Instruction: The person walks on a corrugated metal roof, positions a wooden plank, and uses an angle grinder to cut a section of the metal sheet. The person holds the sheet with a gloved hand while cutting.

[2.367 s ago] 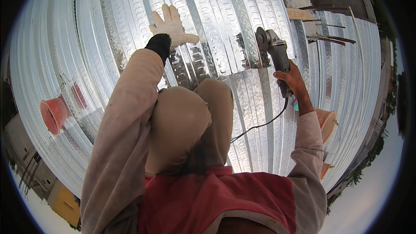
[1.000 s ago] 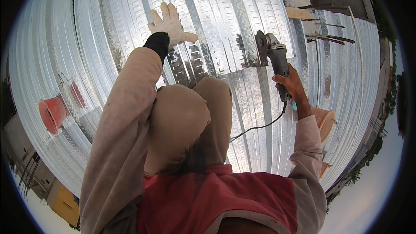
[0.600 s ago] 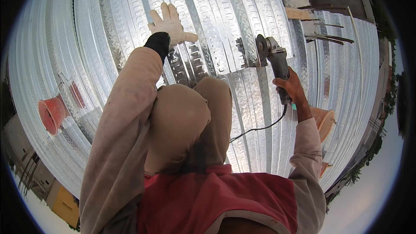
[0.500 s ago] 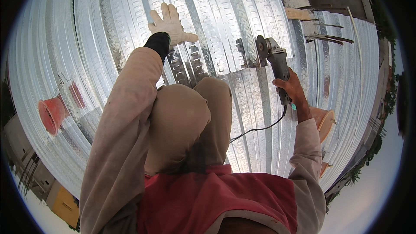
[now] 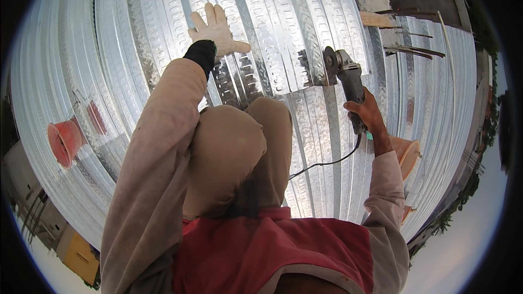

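Note:
Ribbed, shiny metal decking [image 5: 272, 27] spreads out under me, with embossed patterns along its ribs. My left hand [image 5: 218, 34], in a pale glove, lies flat on it with the fingers spread, beyond my knees. My bare right hand [image 5: 368, 110] is wrapped round the body of an angle grinder [image 5: 352, 83]. The grinder's dark disc [image 5: 330, 60] is close over a rib, near the edge where one sheet overlaps another; whether it touches the metal I cannot tell. From the grinder's rear end a black cord [image 5: 332, 161] curves back toward my legs.
A red cone-shaped bucket [image 5: 64, 142] lies at the left, and an orange one [image 5: 404, 153] is beside my right forearm. At the far right, dark rebar ends [image 5: 415, 50] stick out near a wooden piece [image 5: 377, 19]. A pale hose or cable [image 5: 448, 60] runs along the right side.
Almost nothing differs. The view has shifted very slightly; my left hand stays flat on the decking and the grinder keeps its place over the rib.

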A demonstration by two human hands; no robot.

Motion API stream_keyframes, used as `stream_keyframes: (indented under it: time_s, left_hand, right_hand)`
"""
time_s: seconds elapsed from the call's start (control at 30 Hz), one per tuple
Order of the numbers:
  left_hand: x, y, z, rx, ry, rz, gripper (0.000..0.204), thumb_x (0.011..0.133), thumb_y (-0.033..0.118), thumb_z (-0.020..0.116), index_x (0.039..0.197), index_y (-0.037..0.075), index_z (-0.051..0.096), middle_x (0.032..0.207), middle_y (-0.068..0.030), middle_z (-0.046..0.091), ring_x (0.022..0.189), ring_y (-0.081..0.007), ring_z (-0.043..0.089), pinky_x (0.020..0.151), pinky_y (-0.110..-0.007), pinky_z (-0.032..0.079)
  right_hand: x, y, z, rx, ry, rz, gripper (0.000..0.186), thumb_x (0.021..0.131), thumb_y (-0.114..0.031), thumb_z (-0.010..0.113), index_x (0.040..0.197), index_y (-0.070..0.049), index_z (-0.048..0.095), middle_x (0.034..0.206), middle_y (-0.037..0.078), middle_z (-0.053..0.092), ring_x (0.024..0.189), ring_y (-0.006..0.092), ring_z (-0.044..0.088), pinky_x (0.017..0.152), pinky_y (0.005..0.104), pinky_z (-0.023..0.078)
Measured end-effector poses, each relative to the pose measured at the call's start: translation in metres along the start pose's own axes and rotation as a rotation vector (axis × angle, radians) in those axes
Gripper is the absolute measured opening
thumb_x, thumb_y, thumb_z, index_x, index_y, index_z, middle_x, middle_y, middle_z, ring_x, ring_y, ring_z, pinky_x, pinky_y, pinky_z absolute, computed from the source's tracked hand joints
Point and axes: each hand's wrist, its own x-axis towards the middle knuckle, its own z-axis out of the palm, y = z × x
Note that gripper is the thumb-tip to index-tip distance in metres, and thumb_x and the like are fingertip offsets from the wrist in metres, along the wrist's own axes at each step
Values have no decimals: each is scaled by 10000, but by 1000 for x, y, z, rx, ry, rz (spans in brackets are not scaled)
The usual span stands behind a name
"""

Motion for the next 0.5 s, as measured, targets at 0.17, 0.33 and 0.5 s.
stream_keyframes:
  time_s: [0.17,0.33,0.5]
  left_hand:
    - [0,1,0,12,5,-7,1577,695,774,906,1773,-3,57,1847,-243,72,1654,-605,57,1279,-755,209]
    - [1,0,0,2,5,-5,1588,687,779,908,1774,-2,54,1850,-244,64,1657,-603,50,1281,-755,204]
    - [2,0,1,9,-8,-8,1601,685,787,906,1777,-1,40,1854,-247,46,1662,-610,27,1287,-761,186]
  right_hand:
    - [0,8,0,2,8,-19,601,816,-179,876,1308,69,635,1001,137,739,778,206,728,718,368,598]
    - [-2,8,0,8,-4,-11,577,814,-181,877,1277,66,636,987,132,735,756,198,723,699,365,596]
    - [-8,6,1,19,-1,-5,558,817,-164,873,1271,61,638,979,130,733,743,200,719,693,365,594]
